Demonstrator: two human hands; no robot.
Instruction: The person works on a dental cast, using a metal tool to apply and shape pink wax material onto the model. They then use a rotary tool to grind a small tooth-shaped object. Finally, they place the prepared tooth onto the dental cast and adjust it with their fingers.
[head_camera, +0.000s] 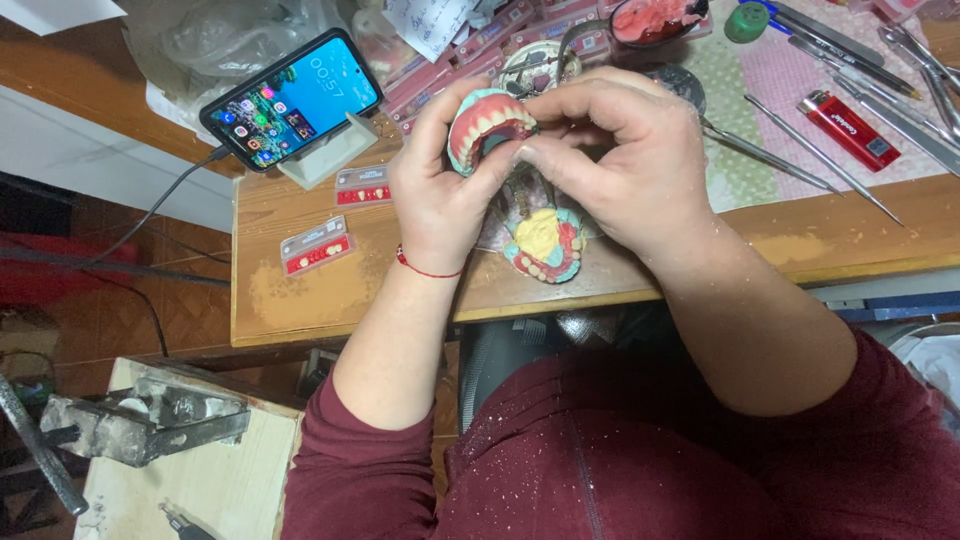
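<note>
Gripping a denture model (487, 128), left hand (440, 185); right hand (625, 160) pinches its rim.

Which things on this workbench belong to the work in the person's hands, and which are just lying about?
In use:
left hand
right hand
pink-gummed denture arch with white teeth
yellow plaster jaw model with teal rim

Lying about:
black smartphone on its stand
red lighter
two small tooth cards
grey metal vise

We see the denture model (487, 128) between both hands above the second model (548, 243) on the bench (300, 300), phone (292, 98) left, lighter (848, 128) right.
</note>
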